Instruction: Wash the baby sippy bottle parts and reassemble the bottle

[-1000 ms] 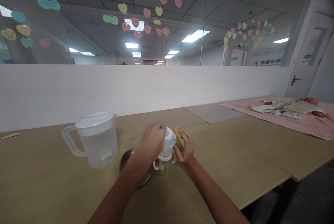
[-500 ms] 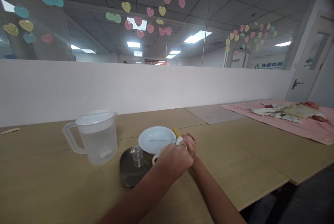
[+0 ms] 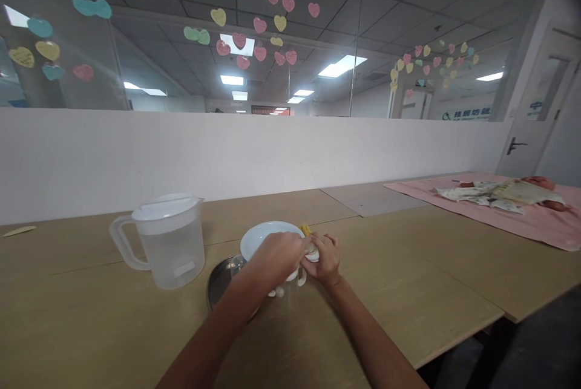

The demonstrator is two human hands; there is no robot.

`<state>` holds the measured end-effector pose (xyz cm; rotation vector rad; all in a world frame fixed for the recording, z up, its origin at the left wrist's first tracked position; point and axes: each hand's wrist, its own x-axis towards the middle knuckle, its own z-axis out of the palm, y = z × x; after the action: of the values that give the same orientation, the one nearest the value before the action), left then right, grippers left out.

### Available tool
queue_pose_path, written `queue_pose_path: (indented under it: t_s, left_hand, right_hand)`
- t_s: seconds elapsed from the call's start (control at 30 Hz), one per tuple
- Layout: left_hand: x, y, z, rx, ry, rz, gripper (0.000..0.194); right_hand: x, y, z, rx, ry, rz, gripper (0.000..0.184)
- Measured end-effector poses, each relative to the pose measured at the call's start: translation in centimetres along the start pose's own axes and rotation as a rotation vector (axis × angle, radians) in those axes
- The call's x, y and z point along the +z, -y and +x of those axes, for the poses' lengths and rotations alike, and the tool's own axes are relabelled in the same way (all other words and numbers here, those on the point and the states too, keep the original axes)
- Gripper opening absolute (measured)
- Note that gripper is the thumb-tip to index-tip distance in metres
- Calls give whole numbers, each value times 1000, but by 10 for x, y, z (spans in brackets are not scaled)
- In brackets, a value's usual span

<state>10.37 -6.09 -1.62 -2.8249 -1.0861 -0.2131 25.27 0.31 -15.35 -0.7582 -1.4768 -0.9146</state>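
My right hand (image 3: 325, 258) is closed around a small white round object (image 3: 312, 252) with a beige middle; its exact kind is unclear. Against that object's left side are the fingertips of my left hand (image 3: 284, 253), curled in a closed grip whose contents I cannot make out. Behind the left hand lies a white plate (image 3: 254, 238), partly covered by it. Below the hands, a white curved piece (image 3: 302, 278) and small white bits (image 3: 278, 293) show on the table. A yellow item (image 3: 305, 230) sits just beyond my right fingers.
A lidded clear pitcher (image 3: 170, 250) stands at left. The metal tray (image 3: 216, 283) and a small clear cup (image 3: 236, 264) are partly behind my left forearm. At far right, a pink cloth (image 3: 490, 219) bears a doll-like figure (image 3: 521, 190). A white wall (image 3: 254, 153) borders the table.
My left hand has shifted left and up from over my right hand, now covering part of the plate and cup. The white round object and small white bits below show more.
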Motion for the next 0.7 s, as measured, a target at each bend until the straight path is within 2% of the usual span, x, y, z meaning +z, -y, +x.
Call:
queue_pose_path:
  t_s: [0.1, 0.17, 0.27, 0.37, 0.43, 0.57, 0.7]
  left_hand:
    - [-10, 22, -8, -77, -79, -47, 31]
    - [-12, 34, -15, -141, -90, -83, 33]
    - [-5, 47, -18, -181, 59, -164, 30]
    - [11, 53, -11, -152, 290, -241, 35]
    - [20, 55, -4, -115, 362, -262, 32]
    - [33, 60, 6, -87, 338, -280, 24]
    - [40, 68, 7, -73, 304, -320, 30]
  right_hand:
    - [-2, 14, 8, 113, -8, 59, 35]
    - [-3, 21, 11, 153, 38, 130, 33]
    - [-2, 28, 9, 172, 153, 223, 33]
    - [1, 31, 3, 178, 221, 288, 35]
    - [2, 32, 0, 185, 257, 306, 35]
    - [3, 34, -1, 206, 333, 329, 33]
    - [3, 37, 0, 241, 370, 362, 31]
